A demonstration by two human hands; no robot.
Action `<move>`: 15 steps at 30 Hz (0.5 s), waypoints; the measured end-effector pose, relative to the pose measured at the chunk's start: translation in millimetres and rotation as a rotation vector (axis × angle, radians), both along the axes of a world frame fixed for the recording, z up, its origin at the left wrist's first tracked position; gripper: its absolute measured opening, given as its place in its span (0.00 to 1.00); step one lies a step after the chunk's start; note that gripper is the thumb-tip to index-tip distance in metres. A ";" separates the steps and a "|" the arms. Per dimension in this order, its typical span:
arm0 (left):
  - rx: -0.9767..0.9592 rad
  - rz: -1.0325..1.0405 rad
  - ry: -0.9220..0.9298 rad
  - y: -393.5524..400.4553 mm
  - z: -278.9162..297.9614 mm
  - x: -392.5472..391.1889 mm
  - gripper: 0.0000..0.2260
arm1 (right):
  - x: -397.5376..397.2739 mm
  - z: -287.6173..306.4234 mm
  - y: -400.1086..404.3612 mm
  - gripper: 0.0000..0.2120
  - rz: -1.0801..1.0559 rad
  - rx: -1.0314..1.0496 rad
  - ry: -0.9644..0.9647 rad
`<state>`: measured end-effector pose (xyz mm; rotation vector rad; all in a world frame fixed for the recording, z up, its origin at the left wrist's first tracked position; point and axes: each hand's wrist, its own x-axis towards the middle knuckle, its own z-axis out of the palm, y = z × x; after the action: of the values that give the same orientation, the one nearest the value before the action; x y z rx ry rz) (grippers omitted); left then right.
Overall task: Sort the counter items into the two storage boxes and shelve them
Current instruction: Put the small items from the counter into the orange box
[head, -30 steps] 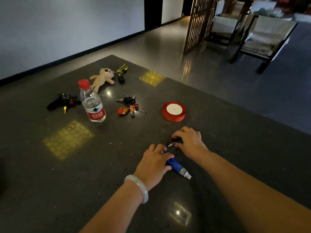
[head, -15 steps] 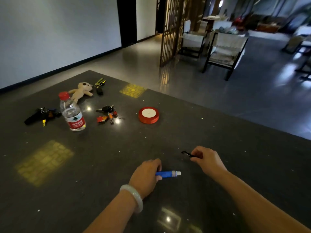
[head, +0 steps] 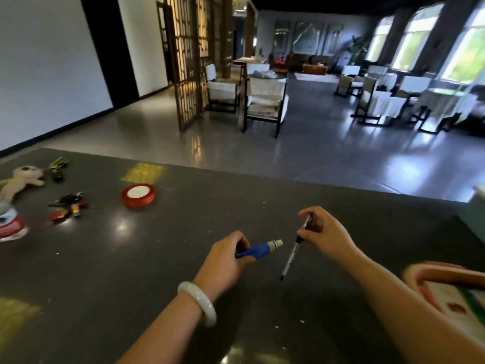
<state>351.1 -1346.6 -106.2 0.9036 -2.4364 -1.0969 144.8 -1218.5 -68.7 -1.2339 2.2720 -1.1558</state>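
Observation:
My left hand [head: 225,261] grips a blue tube with a white cap [head: 262,249], lifted over the dark counter [head: 131,271]. My right hand [head: 325,233] pinches the top of a black pen [head: 292,254] that hangs tip down. At the right edge a pink-rimmed box [head: 430,274] shows behind my right forearm, and part of a pale green box [head: 476,214] stands farther back. Left on the counter lie a red ribbon spool [head: 138,195], a key bunch [head: 69,203], a plush toy [head: 18,179], a dark-and-yellow item [head: 58,168], and a water bottle [head: 10,224], cut off by the frame.
The counter's far edge runs across the middle of the view, with a polished floor beyond. Chairs [head: 265,106] and a lattice screen [head: 186,61] stand far back in the room.
The view has swung right and up. Both hands have lifted off the counter, the left with the blue tube, the right with the pen. The boxes at the right have come into view.

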 end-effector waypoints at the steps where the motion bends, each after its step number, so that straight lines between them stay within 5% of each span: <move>1: -0.006 -0.006 0.013 16.5 6.3 -14.6 0.10 | -9.6 6.2 20.6 0.16 -0.017 -0.010 -0.014; 15: -0.033 -0.152 0.079 209.7 47.7 -151.0 0.08 | -140.2 29.3 251.3 0.06 -0.275 -0.164 -0.202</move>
<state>200.1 -1136.9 -58.5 0.6610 -2.4828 -1.1178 4.5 -967.2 -39.4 -0.8278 2.2783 -1.5158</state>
